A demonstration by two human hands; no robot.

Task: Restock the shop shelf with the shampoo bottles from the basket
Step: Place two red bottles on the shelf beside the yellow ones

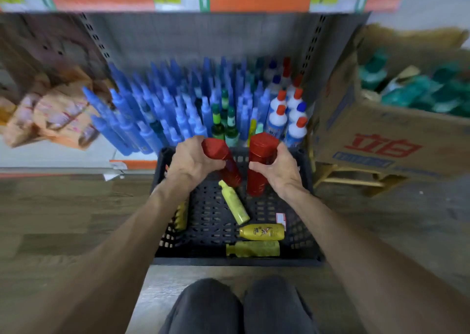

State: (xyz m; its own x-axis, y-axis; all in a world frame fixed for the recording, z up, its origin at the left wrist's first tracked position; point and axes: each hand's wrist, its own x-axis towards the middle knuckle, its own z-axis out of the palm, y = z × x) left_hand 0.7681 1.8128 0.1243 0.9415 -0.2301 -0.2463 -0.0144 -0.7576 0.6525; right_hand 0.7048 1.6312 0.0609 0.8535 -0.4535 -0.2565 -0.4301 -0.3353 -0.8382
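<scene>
A black plastic basket (302,253) stands on the floor in front of me, against the bottom shelf. My left hand (189,159) grips a red shampoo bottle (229,164), tilted, above the basket's far end. My right hand (278,168) grips a second red bottle (260,155), held nearly upright. Several yellow bottles (262,231) lie on their sides in the basket. The bottom shelf (76,153) behind the basket holds blue bottles (157,115), a few green ones (223,125) and white bottles with orange and blue caps (292,115).
An open cardboard box (381,135) of green bottles sits on a wooden stool at the right. Orange packets (50,115) lie on the shelf at the left. My knees (239,305) are at the bottom edge. The view is motion-blurred.
</scene>
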